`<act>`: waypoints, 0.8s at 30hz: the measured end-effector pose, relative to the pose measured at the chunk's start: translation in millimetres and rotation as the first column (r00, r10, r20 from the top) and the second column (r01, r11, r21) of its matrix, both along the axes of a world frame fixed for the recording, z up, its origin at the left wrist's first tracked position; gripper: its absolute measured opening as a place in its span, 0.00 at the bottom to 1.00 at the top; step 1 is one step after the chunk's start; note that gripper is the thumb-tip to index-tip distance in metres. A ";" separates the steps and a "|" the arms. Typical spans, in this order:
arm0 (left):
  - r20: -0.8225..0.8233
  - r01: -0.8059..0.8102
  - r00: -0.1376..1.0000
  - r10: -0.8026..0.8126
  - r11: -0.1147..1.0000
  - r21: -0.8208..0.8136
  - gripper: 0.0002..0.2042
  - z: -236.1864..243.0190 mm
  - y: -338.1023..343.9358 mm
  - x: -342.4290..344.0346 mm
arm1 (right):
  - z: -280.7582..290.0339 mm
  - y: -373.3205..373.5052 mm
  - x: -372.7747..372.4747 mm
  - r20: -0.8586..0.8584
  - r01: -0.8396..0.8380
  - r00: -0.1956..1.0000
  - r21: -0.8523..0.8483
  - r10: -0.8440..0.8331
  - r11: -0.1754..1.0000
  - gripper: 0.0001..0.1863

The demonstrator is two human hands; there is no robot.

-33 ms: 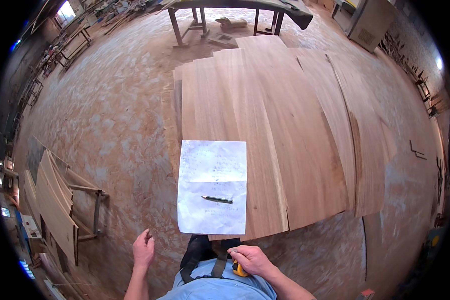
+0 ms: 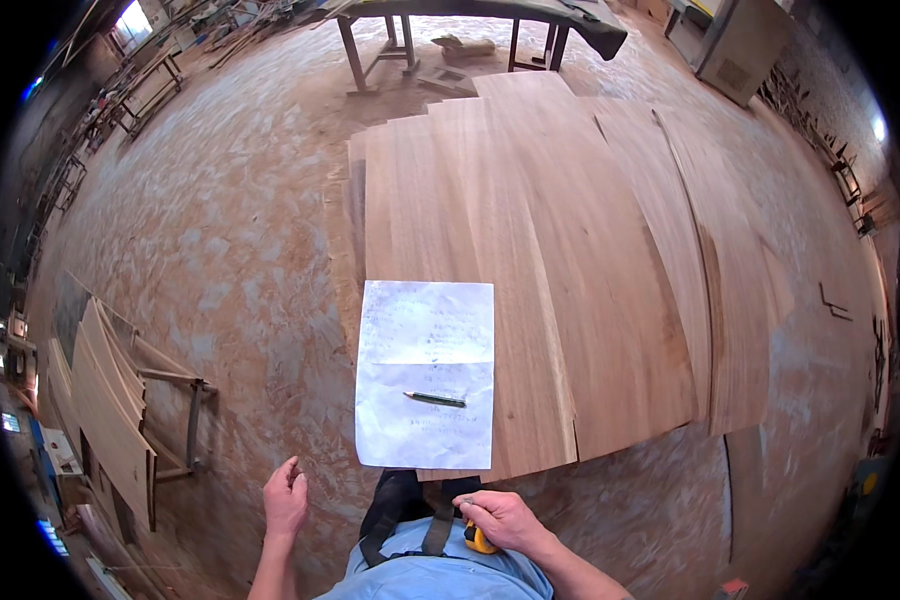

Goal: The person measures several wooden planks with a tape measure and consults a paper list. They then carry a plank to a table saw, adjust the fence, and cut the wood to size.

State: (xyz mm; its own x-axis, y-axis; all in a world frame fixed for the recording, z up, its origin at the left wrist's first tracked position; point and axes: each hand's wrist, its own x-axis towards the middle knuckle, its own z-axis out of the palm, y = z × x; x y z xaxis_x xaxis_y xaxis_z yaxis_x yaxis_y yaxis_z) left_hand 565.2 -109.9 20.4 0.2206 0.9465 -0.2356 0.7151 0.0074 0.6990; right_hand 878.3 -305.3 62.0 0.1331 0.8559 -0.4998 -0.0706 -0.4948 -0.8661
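A creased sheet of white paper (image 2: pixel 425 330) with faint handwriting lies on the near left part of a stack of thin wooden boards (image 2: pixel 590 300). Across the paper's lower half rests a dark green pencil (image 2: pixel 436 399), its point to the left. My right hand (image 2: pixel 502 520) is closed in front of my waist, with a yellow and black tape measure (image 2: pixel 479 538) under its fingers, partly hidden by the hand. Left of the paper and apart from it, my left hand (image 2: pixel 286 497) hangs with curled fingers. Nothing shows in it.
More thin boards (image 2: pixel 110 400) lean on a wooden frame (image 2: pixel 195 430) at the left. A dark-topped table (image 2: pixel 470 12) stands beyond the stack, with blocks (image 2: pixel 445 80) beneath. At the far right is a large cabinet-like box (image 2: pixel 735 60). Dusty floor (image 2: pixel 240 230) surrounds the stack.
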 end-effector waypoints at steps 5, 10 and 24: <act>0.232 0.291 0.941 -0.247 0.939 -0.184 0.19 105.3 -18.1 71.2 | 18.3 29.9 -2.3 -0.160 -0.128 0.979 0.003 0.127 0.992 0.16; 0.190 0.657 0.737 -0.648 0.754 0.022 0.21 137.6 -38.5 113.5 | 19.1 66.1 -25.2 -0.196 -0.318 0.916 0.176 0.350 0.932 0.16; 0.333 0.443 0.849 -0.409 0.896 -0.027 0.07 110.7 -16.2 -48.0 | 38.1 104.6 -157.9 -0.217 -0.389 0.904 -0.061 0.368 0.919 0.13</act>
State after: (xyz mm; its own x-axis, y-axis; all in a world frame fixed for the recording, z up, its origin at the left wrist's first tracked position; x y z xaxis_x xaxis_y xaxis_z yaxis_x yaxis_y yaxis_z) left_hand 517.2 -126.0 131.1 0.6740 0.7180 -0.1739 0.4097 -0.1673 0.8968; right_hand 720.4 -200.7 100.1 -0.3008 0.7658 -0.5684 -0.0250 -0.6021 -0.7980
